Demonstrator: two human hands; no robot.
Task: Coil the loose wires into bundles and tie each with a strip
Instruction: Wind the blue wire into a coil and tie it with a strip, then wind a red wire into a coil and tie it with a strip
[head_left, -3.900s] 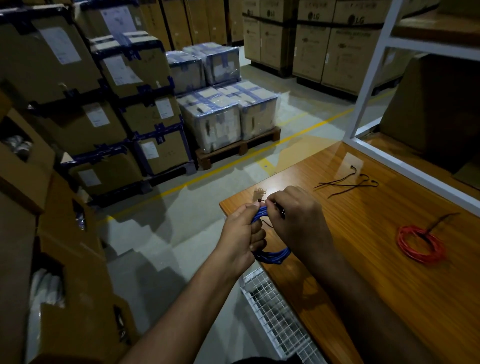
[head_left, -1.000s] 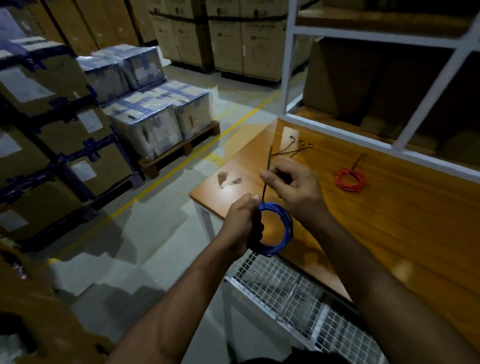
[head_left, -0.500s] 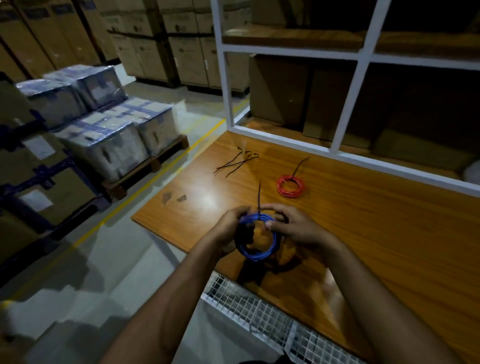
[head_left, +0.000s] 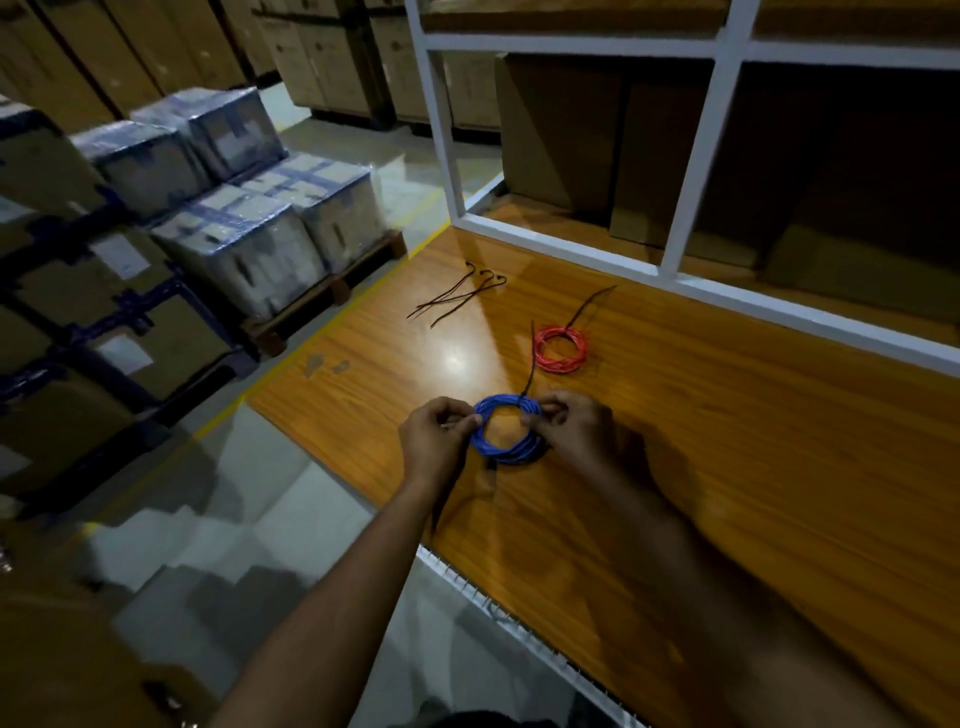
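Blue coil (head_left: 506, 431) lower now, strip (head_left: 529, 375) upright

hands (head_left: 434, 441) cover both sides of blue wire ring (head_left: 506, 453) | strip knot too small | right arm blurry, cut off

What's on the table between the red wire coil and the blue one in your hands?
Only a thin dark strip, rising from the blue coil toward the red coil; otherwise bare table, in the head view.
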